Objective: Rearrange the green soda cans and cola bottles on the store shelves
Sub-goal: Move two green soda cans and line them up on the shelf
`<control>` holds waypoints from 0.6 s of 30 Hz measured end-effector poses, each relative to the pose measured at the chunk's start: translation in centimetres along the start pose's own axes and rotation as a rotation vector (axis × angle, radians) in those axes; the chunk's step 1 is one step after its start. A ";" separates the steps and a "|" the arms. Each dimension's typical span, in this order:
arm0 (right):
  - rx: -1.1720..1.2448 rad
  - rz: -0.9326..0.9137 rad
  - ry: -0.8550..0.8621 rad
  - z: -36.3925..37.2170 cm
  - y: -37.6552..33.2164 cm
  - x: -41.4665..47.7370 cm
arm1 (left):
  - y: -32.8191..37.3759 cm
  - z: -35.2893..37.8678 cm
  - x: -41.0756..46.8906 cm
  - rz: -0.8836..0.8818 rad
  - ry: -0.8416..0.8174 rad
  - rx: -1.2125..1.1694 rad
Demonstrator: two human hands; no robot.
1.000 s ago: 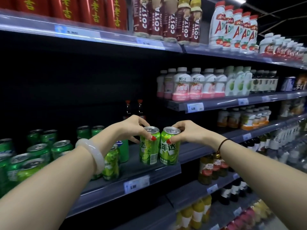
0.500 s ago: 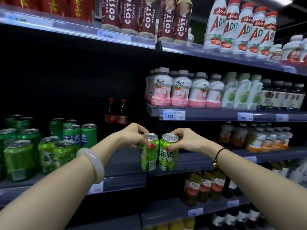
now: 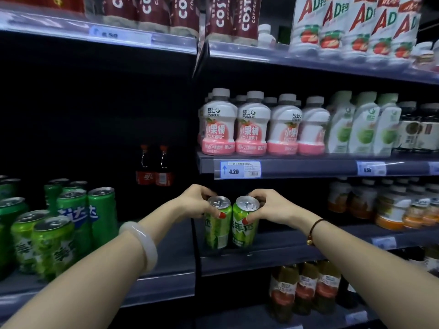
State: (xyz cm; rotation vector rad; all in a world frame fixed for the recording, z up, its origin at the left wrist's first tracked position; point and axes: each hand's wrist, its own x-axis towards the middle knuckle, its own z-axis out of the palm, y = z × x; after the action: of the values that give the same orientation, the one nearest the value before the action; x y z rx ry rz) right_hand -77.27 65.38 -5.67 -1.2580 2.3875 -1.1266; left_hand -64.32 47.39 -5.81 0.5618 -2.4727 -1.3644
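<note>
**Left can (image 3: 217, 230) and right can (image 3: 244, 227) held at shelf (image 3: 273, 260) front**

Head view: the left can is clamped near its rim by the curled fingers of the left hand (image 3: 196, 201), the right can by those of the right hand (image 3: 267, 206). Both are held upright, touching. Cola bottles (image 3: 154, 167) are seen further back, leftward.

- Left shelf (image 3: 171, 262), dark: green soda cans (image 3: 71, 210) bunched upright at left; two cola bottles (image 3: 154, 167) far back.
- Right shelf alongside (image 3: 285, 255): left can (image 3: 217, 229) and right can (image 3: 244, 226), pale green, upright side by side near front edge.
- Shelf above (image 3: 308, 166), tag 4.20: pink-white bottles (image 3: 254, 124), then green-white bottles (image 3: 363, 127).
</note>
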 end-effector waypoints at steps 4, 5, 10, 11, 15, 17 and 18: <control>0.024 0.024 -0.011 -0.1 1.5 1.6 | -0.5 0.6 2.1 -0.011 0.017 0.007; 0.021 0.028 -0.017 -0.1 1.8 2.0 | -0.6 0.7 2.4 -0.018 0.018 0.006; 0.030 0.050 -0.037 -0.3 3.0 3.4 | -0.9 1.4 3.7 -0.048 0.037 -0.002; 0.037 0.053 -0.043 -0.3 3.2 3.6 | -1.0 1.5 3.9 -0.052 0.041 -0.002; 0.042 0.055 -0.081 -0.5 4.2 4.1 | -1.4 2.2 4.4 -0.072 0.041 0.011; 0.062 0.060 -0.091 -0.6 4.8 4.5 | -1.7 2.6 4.8 -0.079 0.050 -0.009; 0.075 0.066 -0.096 -0.7 5.1 4.7 | -1.8 2.8 5.0 -0.079 0.057 -0.015</control>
State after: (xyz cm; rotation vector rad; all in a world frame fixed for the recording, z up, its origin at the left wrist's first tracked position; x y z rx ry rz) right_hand -83.55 63.85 -8.11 -1.1726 2.2781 -1.0998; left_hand -69.53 46.37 -8.56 0.6921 -2.4168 -1.3746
